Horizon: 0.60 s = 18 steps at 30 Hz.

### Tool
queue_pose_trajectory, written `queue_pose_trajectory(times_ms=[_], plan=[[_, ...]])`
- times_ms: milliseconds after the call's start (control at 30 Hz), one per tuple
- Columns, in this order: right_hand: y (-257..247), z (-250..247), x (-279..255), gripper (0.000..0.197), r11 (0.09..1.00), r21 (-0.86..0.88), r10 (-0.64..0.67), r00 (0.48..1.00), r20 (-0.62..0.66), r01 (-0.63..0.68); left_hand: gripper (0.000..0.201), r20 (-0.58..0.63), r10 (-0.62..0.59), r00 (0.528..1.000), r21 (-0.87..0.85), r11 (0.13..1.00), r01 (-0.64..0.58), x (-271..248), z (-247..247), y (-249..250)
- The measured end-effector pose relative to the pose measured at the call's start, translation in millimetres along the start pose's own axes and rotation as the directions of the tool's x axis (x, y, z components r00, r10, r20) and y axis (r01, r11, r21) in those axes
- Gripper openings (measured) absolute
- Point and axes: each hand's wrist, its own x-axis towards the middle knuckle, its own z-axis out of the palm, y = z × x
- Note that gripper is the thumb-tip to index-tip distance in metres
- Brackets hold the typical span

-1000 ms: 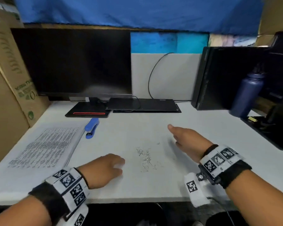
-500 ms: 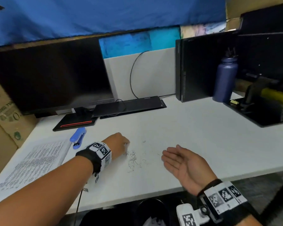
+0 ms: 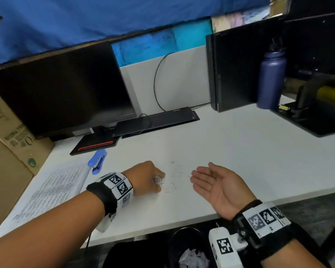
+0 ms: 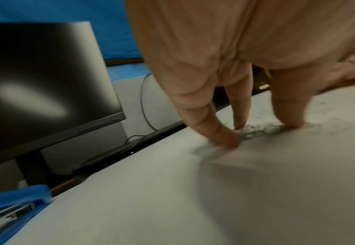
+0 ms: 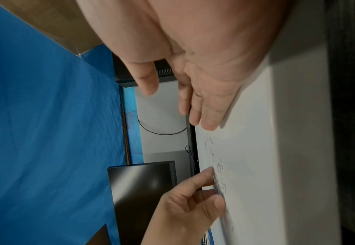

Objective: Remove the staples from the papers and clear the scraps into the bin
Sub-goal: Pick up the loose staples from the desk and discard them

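Note:
Loose bent staples (image 3: 172,176) lie scattered on the white desk (image 3: 240,151) between my hands. My left hand (image 3: 149,178) has its fingertips down on the desk and pinches a small clump of staples (image 3: 159,180); the left wrist view shows those fingertips (image 4: 227,140) pressed around the grey clump of staples (image 4: 256,131). My right hand (image 3: 211,182) lies palm up and open just right of the staples, holding nothing. The stack of printed papers (image 3: 52,190) rests at the desk's left. A black bin (image 3: 184,246) with crumpled paper stands under the desk's front edge.
A blue stapler (image 3: 97,160) lies beside the papers. A dark monitor (image 3: 56,93) and a flat black dock (image 3: 157,120) stand at the back, a black computer case (image 3: 234,70) and blue bottle (image 3: 271,80) at back right. A black tray (image 3: 317,120) is at far right.
My left hand moved right onto the staple pile and gathered a clump under its fingertips. My right hand turned palm up and pulled back towards the desk's front edge.

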Motion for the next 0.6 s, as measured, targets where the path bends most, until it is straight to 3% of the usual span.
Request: queue_pose_trajectory(times_ms=[133,233,467,600], plan=[[2,1,1,0.042,1.000,-0.014,-0.015,1.000,-0.005,0.015,0.026,-0.130,0.062,0.990,0.079,0.995,-0.052,-3,9,6],[3,3,0,0.041,0.999,-0.025,-0.032,0.999,-0.014,0.032,0.024,-0.150,0.037,0.988,0.062,0.998,-0.028,-2,8,4],[10,15,-7,0.040,0.991,0.135,-0.023,1.000,0.006,0.022,0.015,-0.182,-0.209,0.961,-0.263,0.952,0.158,2,-5,-15],[14,20,-11,0.049,0.964,0.264,0.041,0.999,0.015,-0.044,0.012,-0.232,-0.250,0.940,-0.512,0.853,0.101,-6,-23,-11]])
